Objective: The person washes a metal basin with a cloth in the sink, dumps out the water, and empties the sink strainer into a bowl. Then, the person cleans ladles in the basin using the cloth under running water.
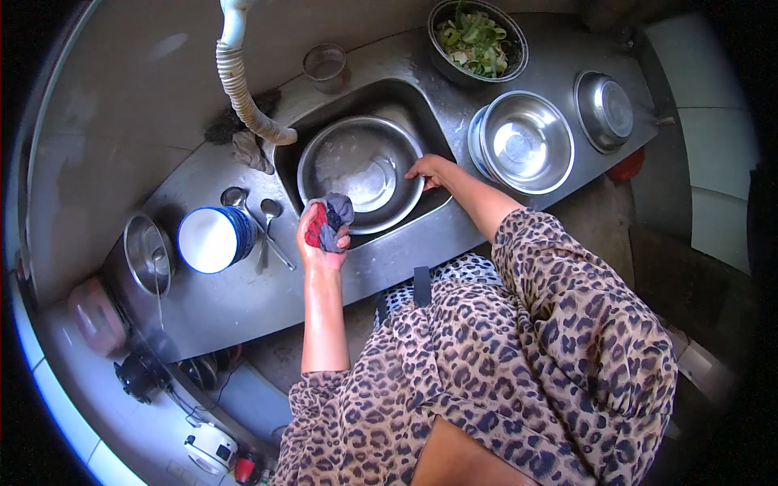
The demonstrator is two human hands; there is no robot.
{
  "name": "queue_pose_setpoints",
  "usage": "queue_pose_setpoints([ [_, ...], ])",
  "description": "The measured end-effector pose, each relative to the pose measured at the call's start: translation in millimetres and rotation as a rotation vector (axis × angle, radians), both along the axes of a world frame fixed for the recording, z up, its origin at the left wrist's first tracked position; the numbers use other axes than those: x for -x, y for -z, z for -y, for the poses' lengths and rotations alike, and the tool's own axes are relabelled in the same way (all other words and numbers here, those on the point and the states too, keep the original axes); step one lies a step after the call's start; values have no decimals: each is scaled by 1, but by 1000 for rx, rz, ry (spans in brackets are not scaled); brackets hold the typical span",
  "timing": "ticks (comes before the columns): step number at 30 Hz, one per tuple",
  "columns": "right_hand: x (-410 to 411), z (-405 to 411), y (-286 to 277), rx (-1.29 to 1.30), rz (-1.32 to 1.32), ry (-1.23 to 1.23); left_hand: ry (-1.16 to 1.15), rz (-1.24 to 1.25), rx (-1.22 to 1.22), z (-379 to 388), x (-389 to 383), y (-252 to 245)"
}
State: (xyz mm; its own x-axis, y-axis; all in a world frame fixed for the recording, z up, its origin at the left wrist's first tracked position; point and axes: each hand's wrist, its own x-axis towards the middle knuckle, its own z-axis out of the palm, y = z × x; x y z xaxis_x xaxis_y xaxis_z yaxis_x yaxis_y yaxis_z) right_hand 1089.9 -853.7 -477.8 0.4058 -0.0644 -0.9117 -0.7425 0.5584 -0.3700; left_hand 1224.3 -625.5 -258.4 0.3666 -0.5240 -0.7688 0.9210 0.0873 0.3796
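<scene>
A wide stainless-steel basin [340,152] sits inside the sink [408,100], with a little water or wet sheen at its bottom. My right hand [430,170] grips its right rim, thumb over the edge and the other fingers partly hidden beneath. Bunched in my left hand [313,234] is a red, grey and dark cloth [331,222], held palm up at the basin's near-left rim. Above the sink's left corner hangs a ribbed faucet hose [243,97]; no water shows at its mouth.
Left of the sink stand a stack of blue-rimmed bowls [208,240], a ladle [234,197], a spoon [270,208] and a tilted metal bowl [143,252]. On the right are stacked steel bowls [526,143], an overturned bowl [611,112] and a pot of vegetable scraps [474,42]. A plastic cup [325,64] stands behind.
</scene>
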Motion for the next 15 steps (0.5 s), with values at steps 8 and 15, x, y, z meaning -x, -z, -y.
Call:
queue_pose_setpoints([
  [8, -2, -4, -21, 226, 55, 267, 14, 69, -36, -9, 3, -11],
  [15, 14, 2, -57, 777, 345, 216, 7, 34, -29, -15, 0, 0],
])
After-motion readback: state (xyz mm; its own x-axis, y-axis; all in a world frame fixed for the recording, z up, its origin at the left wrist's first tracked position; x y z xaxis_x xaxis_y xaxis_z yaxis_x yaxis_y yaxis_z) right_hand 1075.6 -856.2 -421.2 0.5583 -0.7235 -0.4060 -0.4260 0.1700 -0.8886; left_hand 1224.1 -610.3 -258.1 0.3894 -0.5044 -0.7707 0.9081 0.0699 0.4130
